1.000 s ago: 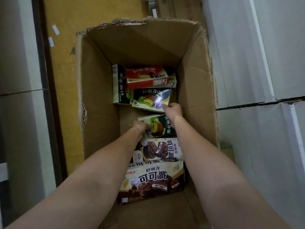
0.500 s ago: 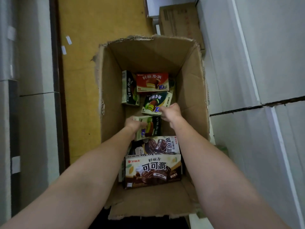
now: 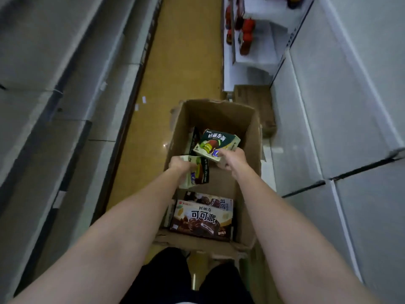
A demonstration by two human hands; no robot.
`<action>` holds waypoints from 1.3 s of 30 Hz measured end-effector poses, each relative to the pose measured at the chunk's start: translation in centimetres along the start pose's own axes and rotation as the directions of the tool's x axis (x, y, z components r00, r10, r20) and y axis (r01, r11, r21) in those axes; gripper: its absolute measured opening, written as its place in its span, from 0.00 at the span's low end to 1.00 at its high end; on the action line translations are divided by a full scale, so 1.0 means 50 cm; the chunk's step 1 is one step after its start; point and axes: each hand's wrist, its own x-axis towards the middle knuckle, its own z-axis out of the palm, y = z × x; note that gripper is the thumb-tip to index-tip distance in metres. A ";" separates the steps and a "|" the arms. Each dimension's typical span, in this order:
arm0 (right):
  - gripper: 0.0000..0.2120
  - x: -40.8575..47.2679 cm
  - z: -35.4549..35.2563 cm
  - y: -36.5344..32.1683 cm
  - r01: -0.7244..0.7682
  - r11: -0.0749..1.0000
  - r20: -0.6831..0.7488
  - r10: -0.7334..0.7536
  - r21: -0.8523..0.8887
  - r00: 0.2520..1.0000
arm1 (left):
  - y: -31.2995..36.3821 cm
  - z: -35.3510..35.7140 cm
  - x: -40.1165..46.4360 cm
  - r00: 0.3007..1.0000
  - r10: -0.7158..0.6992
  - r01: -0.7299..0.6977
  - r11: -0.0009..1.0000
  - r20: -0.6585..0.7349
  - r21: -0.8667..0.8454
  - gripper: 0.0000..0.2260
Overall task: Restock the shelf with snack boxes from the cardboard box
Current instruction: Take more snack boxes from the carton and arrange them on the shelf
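Observation:
An open cardboard box [image 3: 255, 137] stands on the aisle floor in front of me. My left hand [image 3: 180, 164] grips a green snack box [image 3: 200, 172], held upright on its edge above the carton. My right hand [image 3: 230, 159] grips a second green snack box [image 3: 215, 143], tilted and lifted over the carton's middle. Two brown chocolate-pie boxes [image 3: 202, 219] lie at the near end inside the carton. Another dark box [image 3: 195, 139] stands at the far end, mostly hidden behind the lifted one.
Grey-white shelving [image 3: 57, 88] runs along the left and white shelf units [image 3: 341, 110] along the right, leaving a narrow yellow-floored aisle [image 3: 184, 62]. Red bottles [image 3: 246, 34] stand on a far right shelf. Another cardboard carton [image 3: 254, 97] sits behind the open one.
Both hands have lifted their green snack boxes up out of the carton. My view has risen and pulled back, showing more of the aisle and the shelves.

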 end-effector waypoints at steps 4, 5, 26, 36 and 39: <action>0.15 -0.124 0.001 -0.054 0.041 0.995 0.084 -0.048 0.091 0.995 | 0.010 -0.086 -0.157 0.996 0.061 -0.074 0.976 -0.066 -0.206 0.13; 0.13 -0.155 0.009 -0.065 0.065 0.995 0.094 -0.072 0.073 0.993 | 0.002 -0.111 -0.185 0.994 0.060 -0.082 0.959 -0.087 -0.273 0.14; 0.05 -1.010 0.681 0.092 0.512 0.854 0.777 -0.258 -0.095 0.574 | -0.576 -0.890 -0.893 0.770 -0.010 -0.503 0.607 -0.638 -0.616 0.09; 0.11 -1.520 0.933 0.459 0.552 0.832 0.965 -0.097 -0.056 0.244 | -1.025 -1.146 -1.305 0.563 -0.161 -0.629 0.552 -0.811 -0.547 0.21; 0.16 -1.635 0.980 0.551 0.549 0.833 0.982 -0.040 -0.069 0.184 | -1.130 -1.176 -1.398 0.526 -0.236 -0.628 0.541 -0.817 -0.560 0.20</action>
